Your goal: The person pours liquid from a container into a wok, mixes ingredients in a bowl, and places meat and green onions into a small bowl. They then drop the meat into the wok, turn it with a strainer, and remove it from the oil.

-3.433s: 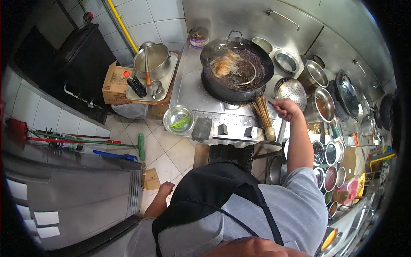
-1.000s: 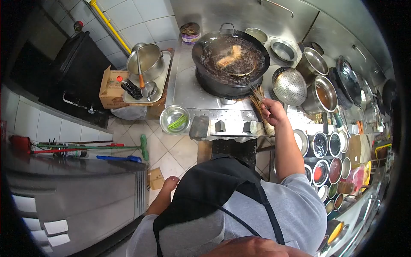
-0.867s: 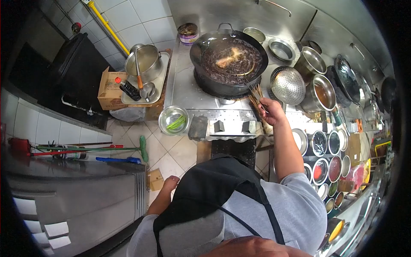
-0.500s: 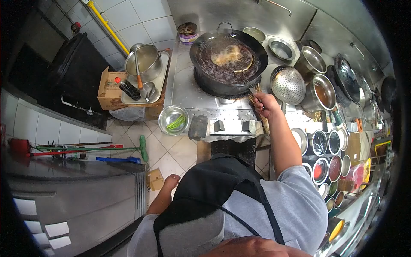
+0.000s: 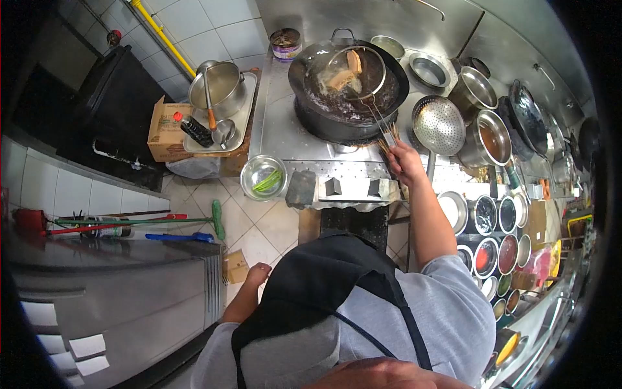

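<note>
My right hand (image 5: 405, 162) is closed around the handle of a round wire skimmer (image 5: 374, 104). The skimmer's ring is raised over a black wok (image 5: 310, 102) of dark, bubbling liquid. Light-brown chunks of food (image 5: 341, 81), which look like meat, lie in its mesh. The wok stands on the stove, its loop handle at the far side. My left hand (image 5: 260, 273) hangs low at my side, beside the black apron (image 5: 311, 269); its fingers are mostly hidden. A perforated ladle (image 5: 438, 124) rests to the right of the wok.
A glass bowl with green stalks (image 5: 264, 179) sits at the stove's front left. Further left, a tray (image 5: 243, 120) holds a pot (image 5: 220, 87), a ladle and a dark bottle (image 5: 194, 131). Metal pots (image 5: 486, 137) and several seasoning containers (image 5: 484, 216) stand at the right.
The skimmer has come up out of the liquid, and food chunks now show in its ring. My right hand has shifted slightly; my left hand stays at my side.
</note>
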A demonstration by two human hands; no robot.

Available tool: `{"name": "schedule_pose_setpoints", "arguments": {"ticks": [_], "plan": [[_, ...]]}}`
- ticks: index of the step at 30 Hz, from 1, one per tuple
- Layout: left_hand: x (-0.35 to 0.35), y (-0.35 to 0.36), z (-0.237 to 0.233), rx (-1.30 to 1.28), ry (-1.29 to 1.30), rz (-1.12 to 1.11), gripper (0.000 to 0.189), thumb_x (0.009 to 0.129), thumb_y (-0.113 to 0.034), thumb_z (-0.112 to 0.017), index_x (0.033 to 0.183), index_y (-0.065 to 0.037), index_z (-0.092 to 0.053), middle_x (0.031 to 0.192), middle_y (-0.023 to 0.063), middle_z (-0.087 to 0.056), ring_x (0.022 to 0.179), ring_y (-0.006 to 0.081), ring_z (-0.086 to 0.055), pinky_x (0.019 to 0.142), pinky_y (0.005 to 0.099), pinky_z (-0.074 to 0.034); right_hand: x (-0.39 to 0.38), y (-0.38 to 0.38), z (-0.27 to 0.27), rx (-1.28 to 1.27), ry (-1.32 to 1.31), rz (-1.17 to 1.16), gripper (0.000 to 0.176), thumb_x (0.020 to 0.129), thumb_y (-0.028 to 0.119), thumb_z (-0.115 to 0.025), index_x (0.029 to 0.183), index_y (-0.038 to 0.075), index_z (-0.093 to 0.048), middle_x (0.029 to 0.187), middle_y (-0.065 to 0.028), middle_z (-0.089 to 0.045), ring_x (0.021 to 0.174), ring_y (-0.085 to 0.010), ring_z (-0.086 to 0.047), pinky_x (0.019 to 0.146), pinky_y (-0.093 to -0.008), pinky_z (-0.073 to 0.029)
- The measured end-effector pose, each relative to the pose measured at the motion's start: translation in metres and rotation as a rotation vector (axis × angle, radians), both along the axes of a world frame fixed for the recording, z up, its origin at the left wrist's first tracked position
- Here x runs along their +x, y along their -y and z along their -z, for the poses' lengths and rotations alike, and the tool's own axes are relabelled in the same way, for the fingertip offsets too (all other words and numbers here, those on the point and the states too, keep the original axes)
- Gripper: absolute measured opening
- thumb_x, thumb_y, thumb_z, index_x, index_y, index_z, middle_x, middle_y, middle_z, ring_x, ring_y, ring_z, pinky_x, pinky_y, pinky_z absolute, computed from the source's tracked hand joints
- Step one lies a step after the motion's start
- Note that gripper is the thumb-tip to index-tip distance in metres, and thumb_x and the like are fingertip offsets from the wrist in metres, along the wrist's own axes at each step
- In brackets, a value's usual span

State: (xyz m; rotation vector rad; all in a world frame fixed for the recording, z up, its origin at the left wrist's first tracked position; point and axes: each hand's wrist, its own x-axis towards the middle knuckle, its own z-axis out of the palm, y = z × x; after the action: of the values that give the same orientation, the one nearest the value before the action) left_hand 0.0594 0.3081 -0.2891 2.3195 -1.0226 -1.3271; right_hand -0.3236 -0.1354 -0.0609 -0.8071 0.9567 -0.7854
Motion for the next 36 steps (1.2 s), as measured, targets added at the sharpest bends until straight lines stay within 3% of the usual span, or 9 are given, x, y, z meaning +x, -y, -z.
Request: {"name": "schedule_pose_setpoints", "arguments": {"ticks": [2, 11, 16, 22, 24, 27, 30, 34, 36], "plan": [[0.002, 0.002, 0.001, -0.1, 0.055, 0.142, 0.032, 0.078, -0.029, -0.061, 0.095, -0.001, -0.061, 0.075, 0.0119, -0.064, 0.061, 0.0189, -0.061, 0.057, 0.0314, -0.048, -0.001, 0.0, -0.006, -0.037, -0.151, 0.033, 0.013, 0.089, 0.011, -0.046, 0.1, 0.005, -0.048, 0.06, 0.0, -0.045, 0.038, -0.0074, -0.034, 0.033, -0.0209, -0.024], [0.001, 0.027, -0.019, 0.059, 0.045, -0.02, 0.033, 0.078, -0.03, -0.061, 0.095, -0.002, -0.06, 0.074, 0.0106, -0.064, 0.061, 0.0184, -0.061, 0.057, 0.0316, -0.048, -0.006, 0.036, -0.054, -0.26, -0.676, -0.084, 0.032, 0.085, 0.009, -0.05, 0.115, 0.0, -0.053, 0.057, -0.0017, -0.048, 0.04, -0.0101, -0.039, 0.037, -0.0255, -0.029], [0.012, 0.003, 0.022, -0.251, 0.06, 0.217, 0.032, 0.077, -0.029, -0.062, 0.094, -0.002, -0.061, 0.072, 0.0102, -0.064, 0.06, 0.0173, -0.06, 0.056, 0.0309, -0.048, 0.004, 0.033, -0.095, -0.318, -0.788, -0.116, 0.032, 0.084, 0.008, -0.049, 0.115, -0.002, -0.054, 0.055, -0.0031, -0.047, 0.04, -0.0119, -0.04, 0.037, -0.0274, -0.029], [-0.007, 0.004, -0.021, 0.073, -0.012, -0.096, 0.032, 0.077, -0.029, -0.061, 0.093, -0.001, -0.06, 0.069, 0.0092, -0.062, 0.056, 0.0173, -0.057, 0.053, 0.0306, -0.047, -0.006, 0.039, -0.094, -0.467, -0.905, -0.154, 0.032, 0.081, 0.007, -0.053, 0.111, -0.003, -0.058, 0.06, -0.0044, -0.054, 0.046, -0.0116, -0.046, 0.045, -0.0282, -0.036], [-0.011, 0.004, -0.034, 0.102, -0.027, -0.131, 0.032, 0.077, -0.029, -0.061, 0.093, -0.001, -0.06, 0.069, 0.0091, -0.061, 0.055, 0.0172, -0.057, 0.053, 0.0306, -0.046, -0.008, 0.031, -0.1, -0.52, -1.043, -0.091, 0.028, 0.078, 0.011, -0.053, 0.103, 0.0, -0.062, 0.069, -0.0176, -0.061, 0.062, -0.0253, -0.06, 0.06, -0.0354, -0.047], [-0.007, -0.003, -0.024, 0.057, 0.018, -0.024, 0.033, 0.076, -0.03, -0.061, 0.092, -0.001, -0.059, 0.069, 0.0088, -0.061, 0.055, 0.0169, -0.057, 0.052, 0.0304, -0.046, -0.016, 0.026, -0.095, -0.853, -1.19, -0.075, 0.031, 0.078, 0.013, -0.053, 0.105, 0.001, -0.06, 0.087, -0.0237, -0.063, 0.085, -0.0348, -0.061, 0.076, -0.039, -0.047], [-0.009, 0.004, -0.031, 0.062, 0.047, 0.0, 0.033, 0.076, -0.03, -0.062, 0.092, -0.001, -0.06, 0.07, 0.0088, -0.062, 0.057, 0.0167, -0.058, 0.053, 0.0305, -0.046, -0.014, 0.013, -0.11, -0.774, -1.283, -0.082, 0.033, 0.079, 0.015, -0.053, 0.108, 0.001, -0.059, 0.1, -0.0245, -0.06, 0.099, -0.0385, -0.056, 0.085, -0.041, -0.044], [-0.003, 0.008, -0.016, 0.0, 0.013, -0.031, 0.031, 0.077, -0.03, -0.062, 0.092, -0.003, -0.061, 0.072, 0.0091, -0.063, 0.058, 0.0167, -0.059, 0.055, 0.0309, -0.047, -0.02, 0.008, -0.115, -0.809, -1.313, -0.018, 0.033, 0.079, 0.016, -0.053, 0.108, 0.001, -0.059, 0.096, -0.0257, -0.061, 0.095, -0.039, -0.057, 0.083, -0.0416, -0.045], [-0.007, 0.014, -0.026, 0.027, 0.009, -0.091, 0.031, 0.077, -0.03, -0.062, 0.093, -0.003, -0.061, 0.072, 0.0091, -0.063, 0.059, 0.0168, -0.059, 0.055, 0.0309, -0.048, -0.033, 0.021, -0.109, -0.795, -1.314, -0.042, 0.028, 0.081, 0.012, -0.053, 0.104, -0.004, -0.058, 0.079, -0.0227, -0.062, 0.076, -0.0346, -0.061, 0.071, -0.039, -0.046]]}}
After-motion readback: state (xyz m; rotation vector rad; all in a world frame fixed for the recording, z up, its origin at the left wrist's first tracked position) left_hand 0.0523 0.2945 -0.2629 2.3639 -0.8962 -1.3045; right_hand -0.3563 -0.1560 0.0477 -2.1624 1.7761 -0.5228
